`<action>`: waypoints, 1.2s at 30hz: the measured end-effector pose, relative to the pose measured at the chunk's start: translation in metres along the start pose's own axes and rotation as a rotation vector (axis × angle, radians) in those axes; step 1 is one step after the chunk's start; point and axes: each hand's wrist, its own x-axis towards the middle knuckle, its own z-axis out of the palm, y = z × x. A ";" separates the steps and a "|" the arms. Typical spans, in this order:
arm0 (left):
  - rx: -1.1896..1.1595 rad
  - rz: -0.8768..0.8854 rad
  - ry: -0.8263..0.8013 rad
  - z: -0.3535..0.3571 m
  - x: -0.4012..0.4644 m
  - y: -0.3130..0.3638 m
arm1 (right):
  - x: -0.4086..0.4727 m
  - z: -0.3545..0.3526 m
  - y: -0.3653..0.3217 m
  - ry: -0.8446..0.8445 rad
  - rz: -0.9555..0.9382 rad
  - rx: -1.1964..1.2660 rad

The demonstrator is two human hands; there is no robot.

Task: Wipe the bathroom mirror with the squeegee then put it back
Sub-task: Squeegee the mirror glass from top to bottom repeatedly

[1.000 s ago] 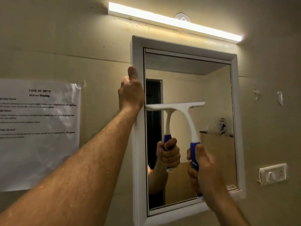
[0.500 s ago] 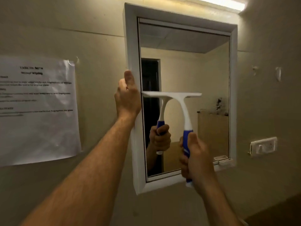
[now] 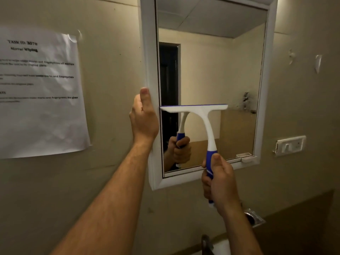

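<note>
A white-framed mirror (image 3: 265, 85) hangs on the beige wall. My right hand (image 3: 219, 181) is shut on the blue grip of a white squeegee (image 3: 200, 115), whose blade lies flat across the lower left part of the glass, its left end at the frame's inner edge. My left hand (image 3: 144, 116) grips the mirror frame's left side at the same height, thumb pointing up. The glass reflects the squeegee and my right hand.
A printed paper sheet (image 3: 38, 92) is taped to the wall at the left. A white switch plate (image 3: 290, 145) sits right of the mirror, with a wall hook (image 3: 318, 63) above it. Below, a tap (image 3: 206, 242) and a metal fitting (image 3: 253, 218) show at the bottom edge.
The squeegee has slid down the glass toward the lower part of the mirror. My left hand has also shifted down the frame. The view has tilted downward, so the light bar is out of sight.
</note>
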 end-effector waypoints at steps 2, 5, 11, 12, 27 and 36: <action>-0.003 -0.001 0.010 -0.002 -0.008 -0.007 | -0.008 -0.002 0.016 0.010 0.022 0.008; 0.001 0.016 0.020 -0.003 -0.021 -0.024 | -0.026 -0.003 0.045 0.037 0.091 0.022; 0.011 0.037 0.015 -0.004 -0.023 -0.032 | -0.028 -0.003 0.049 0.052 0.065 -0.013; 0.009 0.042 0.015 -0.005 -0.022 -0.032 | -0.023 -0.004 0.043 0.046 0.042 -0.023; -0.002 0.057 0.014 -0.004 -0.025 -0.029 | -0.037 -0.013 0.073 0.058 0.083 -0.019; 0.004 0.038 0.016 -0.004 -0.025 -0.028 | 0.004 0.006 0.017 0.033 -0.027 0.060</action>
